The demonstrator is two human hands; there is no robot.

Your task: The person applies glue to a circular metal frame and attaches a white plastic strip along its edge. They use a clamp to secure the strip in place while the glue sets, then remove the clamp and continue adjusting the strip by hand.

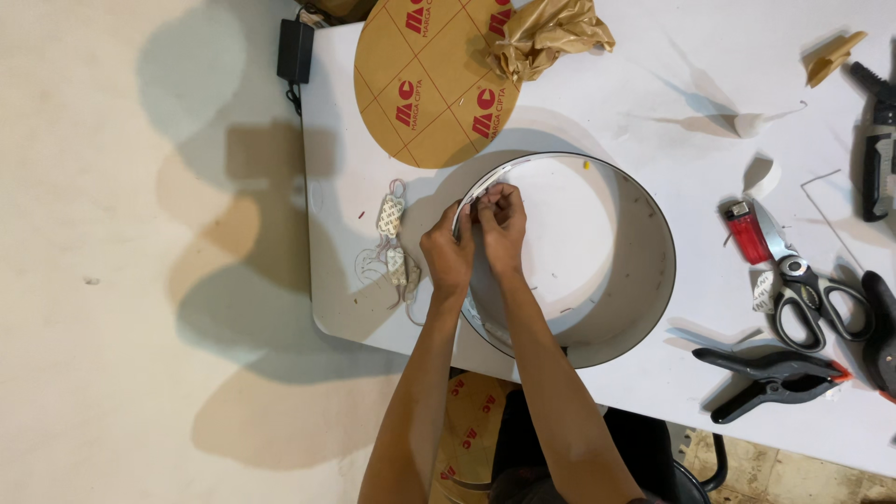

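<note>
A wide, shallow round frame [644, 271] with a dark rim and pale inner wall lies on the white table [672, 75]. Both hands meet at its near-left wall. My left hand [448, 257] pinches the rim from the outside. My right hand [501, 219] reaches inside the ring, its fingertips closed on a small pale piece against the inner wall; what that piece is cannot be made out. A short string of small white modules on thin wires [392, 247] lies on the table just left of my left hand.
A round brown paper-covered disc [425, 89] and crumpled brown paper [546, 33] lie at the back. Red lighter [747, 233], scissors [812, 294], black spring clamp [775, 378] and a black tool [877, 159] sit right. A black adapter [295, 51] hangs at the table's left edge.
</note>
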